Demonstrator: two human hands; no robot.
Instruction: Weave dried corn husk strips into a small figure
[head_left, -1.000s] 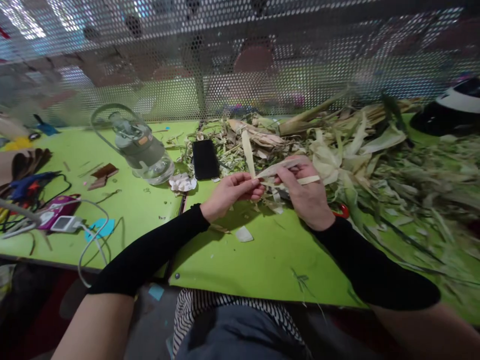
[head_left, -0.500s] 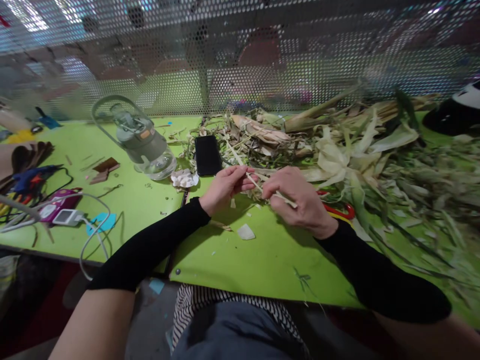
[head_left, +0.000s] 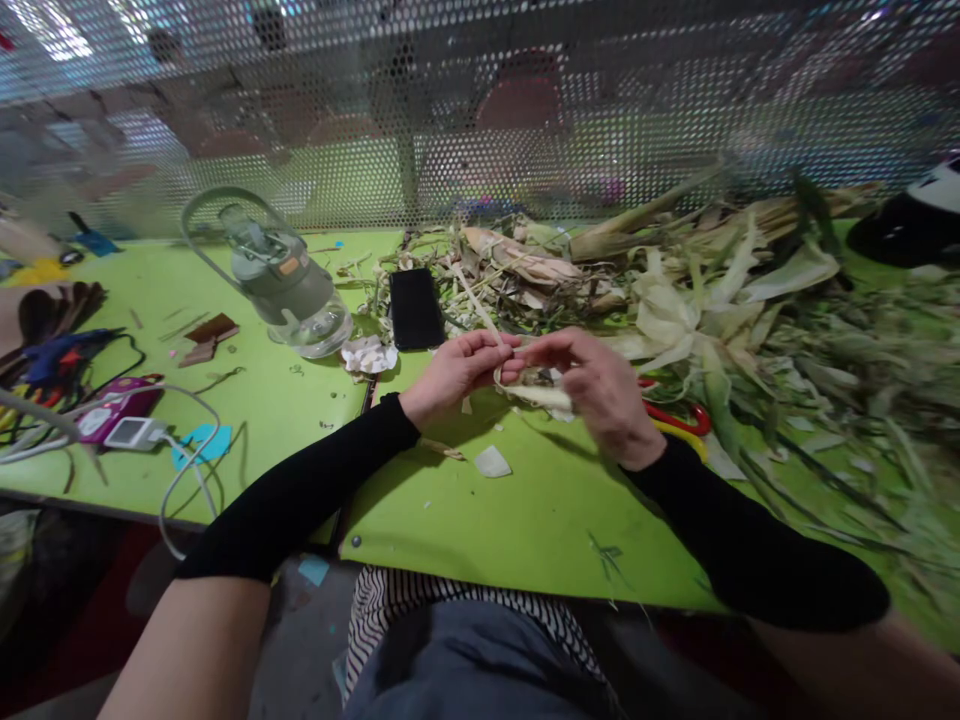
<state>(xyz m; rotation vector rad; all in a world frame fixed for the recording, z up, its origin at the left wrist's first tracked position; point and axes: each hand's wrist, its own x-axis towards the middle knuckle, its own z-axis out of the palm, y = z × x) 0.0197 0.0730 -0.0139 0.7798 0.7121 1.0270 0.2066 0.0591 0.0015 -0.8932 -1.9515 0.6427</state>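
My left hand (head_left: pixel 466 368) is closed in a pinch on a narrow pale corn husk strip (head_left: pixel 478 303). One length of the strip sticks up and away from the fingertips toward the phone. Another length bends into a loop just below the fingers. My right hand (head_left: pixel 604 395) meets it from the right, its fingertips pinched on the strip right beside the left fingertips. The exact hold of the right fingers is partly hidden. Under and behind the right hand lie pale husk pieces (head_left: pixel 551 397) and scissors with red and yellow handles (head_left: pixel 679 415).
A black phone (head_left: pixel 416 310), crumpled tissue (head_left: pixel 369 355) and a tilted-looking water bottle (head_left: pixel 289 285) stand left of the husk pile (head_left: pixel 517 260). Split husks (head_left: pixel 679 320) spread rightward. Cables and a purple device (head_left: pixel 120 410) lie far left. Perforated metal screen (head_left: pixel 465 130) borders the back.
My right hand has turned and brought its fingertips leftward to the left hand's. The strip, straight between the hands before, now bends in a loop below the fingers.
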